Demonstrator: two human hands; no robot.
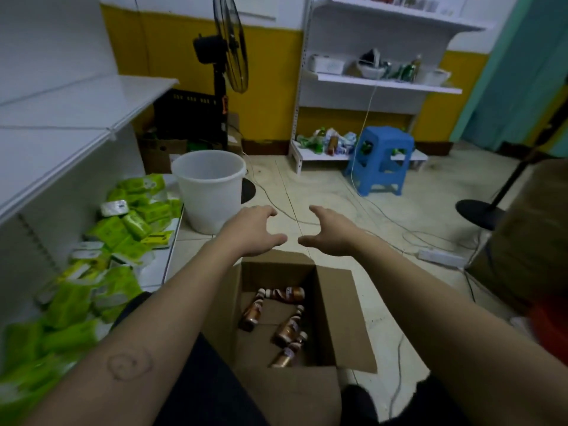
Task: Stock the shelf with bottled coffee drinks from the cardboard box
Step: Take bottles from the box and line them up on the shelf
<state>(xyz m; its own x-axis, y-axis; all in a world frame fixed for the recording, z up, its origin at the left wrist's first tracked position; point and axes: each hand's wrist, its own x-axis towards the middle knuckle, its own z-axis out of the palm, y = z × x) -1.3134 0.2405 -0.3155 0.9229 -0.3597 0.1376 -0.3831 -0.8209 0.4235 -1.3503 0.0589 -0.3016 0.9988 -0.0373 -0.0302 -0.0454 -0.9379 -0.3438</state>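
Cardboard box (338,305) open on floor, flaps out for access; coffee bottles (287,329) lie loose on its bottom. Left hand (252,232) and right hand (330,235) above far rim, grips spread, empty. Shelf (70,118) left.

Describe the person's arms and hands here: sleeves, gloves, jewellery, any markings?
Both forearms are bare with no sleeves in view. The left hand and right hand wear no gloves, rings or watch. The left forearm carries a thin drawn spiral marking.
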